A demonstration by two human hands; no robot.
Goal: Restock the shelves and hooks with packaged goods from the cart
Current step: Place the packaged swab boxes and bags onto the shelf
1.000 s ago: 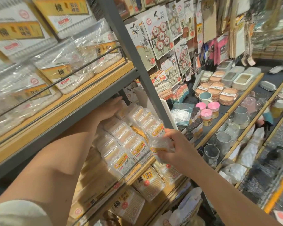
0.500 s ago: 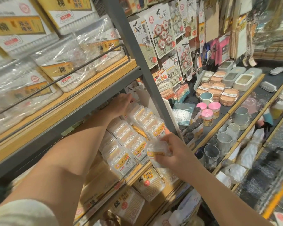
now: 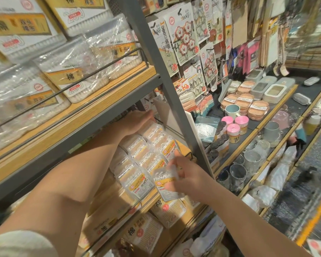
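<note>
Shelving is filling the left half of the frame: a grey metal upright (image 3: 174,93) is running from top centre down toward lower right, and a wooden shelf (image 3: 104,93) in the upper left is carrying big clear bags of cotton swabs (image 3: 69,71). To the right of the upright, carded adhesive hooks (image 3: 183,36) are hanging at upper centre, with pink-lidded jars (image 3: 237,125) and glass cups (image 3: 248,160) sitting on the lower shelves at centre right.

Below the wooden shelf, at frame centre, rows of small floss-pick packs (image 3: 148,151) are lying tilted, packed edge to edge. The left hand (image 3: 135,123) is reaching in under the shelf, its fingers lying flat on the back of the rows, seemingly steadying them. The right hand (image 3: 187,175) is pinching one more small pack (image 3: 167,182) between thumb and fingers, holding it just in front of the front row, low in the centre of the frame.

Judging by this, the step in hand is adding this pack to the floss-pick rows. The next move probably calls for finding or opening a gap at the front of a row, slipping the pack in at the same tilt as its neighbours, and letting go without toppling them. The cart is not in view.
</note>
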